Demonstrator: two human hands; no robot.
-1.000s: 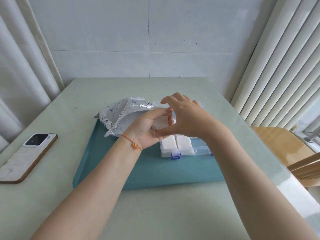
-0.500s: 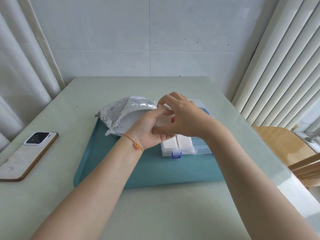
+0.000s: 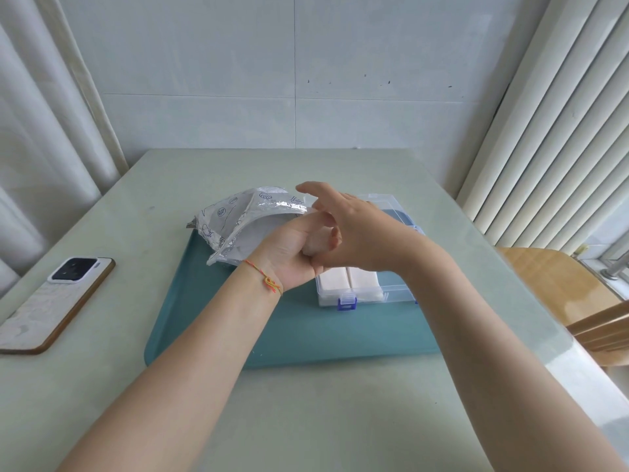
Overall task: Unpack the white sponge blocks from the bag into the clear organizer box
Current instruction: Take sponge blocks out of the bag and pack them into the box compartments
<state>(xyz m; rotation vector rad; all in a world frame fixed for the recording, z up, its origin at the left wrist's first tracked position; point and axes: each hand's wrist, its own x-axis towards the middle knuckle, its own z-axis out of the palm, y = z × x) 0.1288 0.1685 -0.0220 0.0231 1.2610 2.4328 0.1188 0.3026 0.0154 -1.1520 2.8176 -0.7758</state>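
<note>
Right now both hands meet at the centre of the frame, above the near-left end of the box (image 3: 391, 294), which sits on the teal tray (image 3: 289, 338). The left hand (image 3: 292, 250) comes up from the lower left with its fingers curled around a white sponge (image 3: 315, 247); only a pale corner of it shows between the two hands. The right hand (image 3: 354, 233) crosses in from the lower right and covers most of that sponge. Its upper fingers are spread and lifted, pointing towards the upper left, while its thumb side lies against the sponge; I cannot tell whether it pinches the block or merely touches it.

The bag (image 3: 245, 223), silver and crinkled, lies just left of the hands at the tray's far left, its mouth turned right towards them. Two sponges (image 3: 347, 279) already lie side by side at the box's near-left end, directly under the hands, their long axes running away from the viewer.

So the held sponge has only to go down and slightly right, and the right hand seems better placed for that. Its long axis cannot be made out. The box's middle and far compartments are mostly hidden by the right forearm, and the bag's contents cannot be seen. A phone (image 3: 58, 301) lies at the left edge.
</note>
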